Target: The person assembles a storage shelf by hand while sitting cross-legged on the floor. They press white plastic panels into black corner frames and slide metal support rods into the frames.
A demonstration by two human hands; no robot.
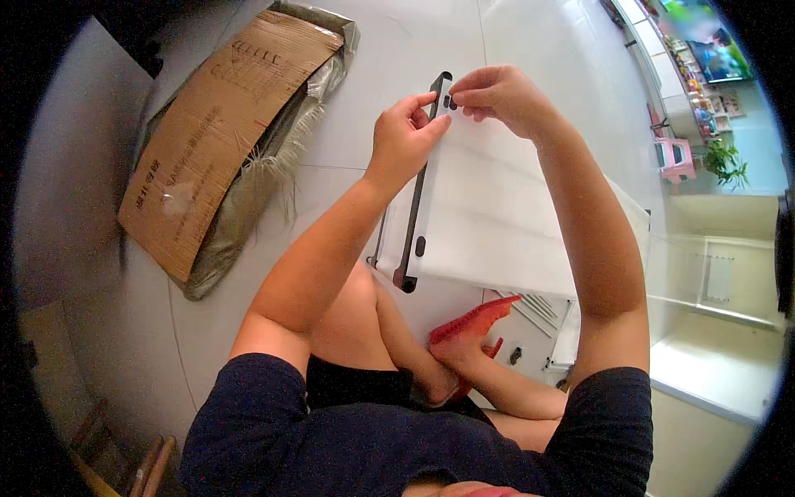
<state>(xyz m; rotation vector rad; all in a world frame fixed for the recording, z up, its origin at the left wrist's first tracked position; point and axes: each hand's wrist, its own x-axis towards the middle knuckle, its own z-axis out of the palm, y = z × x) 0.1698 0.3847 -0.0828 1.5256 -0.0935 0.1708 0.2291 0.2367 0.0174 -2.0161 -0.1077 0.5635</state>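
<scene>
The pale floor [406, 33] bears a cardboard package [199, 149] and thin rods [534, 313].

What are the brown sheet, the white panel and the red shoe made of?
Brown sheet: probably matte cardboard, with faint ridges and dark print. White panel: maybe smooth plastic or coated board; its soft shine fits both. Red shoe: perhaps satiny rubber or plastic; its red surface looks moulded.

Writing shows on the brown cardboard sheet [281, 70]: loose, dark handwritten strokes [255, 55] run across its upper end, a line of smaller, fainter printed characters [201, 135] sits near its middle, and bolder dark printed characters [146, 184] stand toward its lower left edge. On the small packages [704, 116] at the far right, any print is too small to read.
</scene>
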